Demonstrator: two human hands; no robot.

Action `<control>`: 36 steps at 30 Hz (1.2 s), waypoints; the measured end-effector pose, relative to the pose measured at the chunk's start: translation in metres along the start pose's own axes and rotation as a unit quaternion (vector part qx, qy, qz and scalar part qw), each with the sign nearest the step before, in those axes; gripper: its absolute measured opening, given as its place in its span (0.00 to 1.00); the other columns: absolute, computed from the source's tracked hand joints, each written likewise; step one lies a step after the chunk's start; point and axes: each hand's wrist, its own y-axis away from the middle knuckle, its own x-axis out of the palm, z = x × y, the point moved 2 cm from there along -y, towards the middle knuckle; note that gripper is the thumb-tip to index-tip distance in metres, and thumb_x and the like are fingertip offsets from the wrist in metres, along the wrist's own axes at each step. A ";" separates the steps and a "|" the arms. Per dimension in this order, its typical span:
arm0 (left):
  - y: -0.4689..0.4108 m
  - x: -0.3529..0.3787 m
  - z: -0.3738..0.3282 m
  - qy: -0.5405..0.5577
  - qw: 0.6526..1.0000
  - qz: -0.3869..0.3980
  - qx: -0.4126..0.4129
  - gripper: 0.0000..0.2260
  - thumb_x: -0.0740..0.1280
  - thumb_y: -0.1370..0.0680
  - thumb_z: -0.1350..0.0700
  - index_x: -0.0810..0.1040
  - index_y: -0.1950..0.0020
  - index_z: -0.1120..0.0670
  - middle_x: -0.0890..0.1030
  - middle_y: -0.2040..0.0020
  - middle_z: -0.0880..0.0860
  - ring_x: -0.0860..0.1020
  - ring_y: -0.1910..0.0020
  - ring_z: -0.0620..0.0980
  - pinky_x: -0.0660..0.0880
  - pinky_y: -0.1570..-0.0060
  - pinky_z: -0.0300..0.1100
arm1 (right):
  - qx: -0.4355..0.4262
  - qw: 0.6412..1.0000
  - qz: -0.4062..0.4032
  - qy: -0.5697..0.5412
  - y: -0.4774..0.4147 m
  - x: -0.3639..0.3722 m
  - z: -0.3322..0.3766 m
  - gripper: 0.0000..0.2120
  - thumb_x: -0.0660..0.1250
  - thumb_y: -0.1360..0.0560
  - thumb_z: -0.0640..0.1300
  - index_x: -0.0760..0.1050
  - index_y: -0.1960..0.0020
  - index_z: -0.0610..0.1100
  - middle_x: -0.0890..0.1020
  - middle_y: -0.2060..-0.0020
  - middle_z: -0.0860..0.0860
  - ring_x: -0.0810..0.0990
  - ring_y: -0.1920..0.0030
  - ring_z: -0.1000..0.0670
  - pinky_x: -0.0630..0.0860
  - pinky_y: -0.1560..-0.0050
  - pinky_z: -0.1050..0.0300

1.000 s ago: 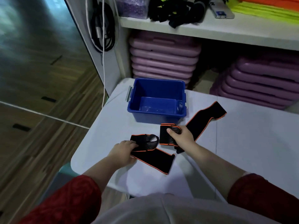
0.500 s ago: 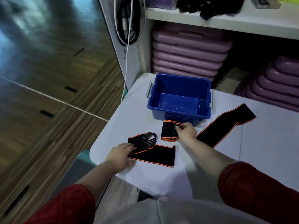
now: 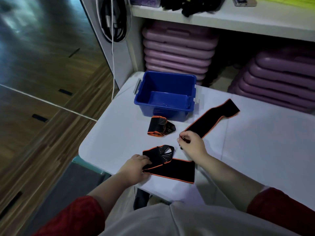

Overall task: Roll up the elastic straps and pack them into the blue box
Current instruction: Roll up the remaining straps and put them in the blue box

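White table (image 3: 255,142): holds blue box (image 3: 166,108), rolled strap (image 3: 159,128) just before it.
Room: wood floor (image 3: 42,99), purple step platforms (image 3: 179,48) shelved.
Left hand (image 3: 136,169): grips folded strap (image 3: 170,165).
Right hand (image 3: 192,143): pinches long strap (image 3: 211,120).
Writing: none legible.

a white table (image 3: 255,150) carried everything. the blue box (image 3: 166,96) stood open on it, beyond both grips. a rolled strap (image 3: 159,128) lay just before the box, up and left of the right hand's (image 3: 191,144) pinch. a long flat strap (image 3: 213,120) ran away from that pinch. a half-folded strap (image 3: 170,165) lay under the left hand's (image 3: 134,167) grip.
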 end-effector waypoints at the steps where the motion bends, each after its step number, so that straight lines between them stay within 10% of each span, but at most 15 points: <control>1: -0.001 0.007 -0.014 0.000 1.000 0.002 0.008 0.24 0.68 0.29 0.47 0.75 0.33 0.49 0.72 0.30 0.49 0.68 0.32 0.53 0.61 0.33 0.39 | -0.010 1.000 0.011 0.007 0.011 -0.010 -0.010 0.09 0.70 0.28 0.48 0.78 0.49 0.49 0.80 0.48 0.49 0.80 0.47 0.50 0.75 0.44 0.55; 6: -0.011 0.036 -0.088 0.006 0.999 0.008 0.043 0.24 0.69 0.30 0.49 0.76 0.34 0.51 0.73 0.31 0.51 0.69 0.33 0.55 0.62 0.33 0.42 | -0.055 0.991 0.073 0.099 0.064 -0.068 -0.071 0.06 0.70 0.29 0.45 0.80 0.53 0.47 0.81 0.53 0.51 0.80 0.50 0.52 0.75 0.44 0.57; 14: -0.046 0.078 -0.204 -0.003 0.995 0.006 0.101 0.25 0.70 0.32 0.52 0.76 0.35 0.52 0.77 0.37 0.52 0.73 0.39 0.55 0.69 0.36 0.44 | -0.034 0.939 0.177 0.293 0.115 -0.169 -0.183 0.31 0.69 0.41 0.61 0.73 0.39 0.54 0.77 0.45 0.53 0.73 0.41 0.51 0.72 0.41 0.54; 36: -0.118 0.030 -0.304 0.067 0.987 -0.144 0.011 0.23 0.68 0.26 0.52 0.71 0.32 0.55 0.76 0.38 0.57 0.75 0.41 0.56 0.74 0.42 0.51 | 0.077 0.981 -0.073 0.164 0.148 -0.284 -0.263 0.23 0.70 0.31 0.34 0.75 0.37 0.42 0.71 0.47 0.47 0.74 0.47 0.49 0.66 0.42 0.64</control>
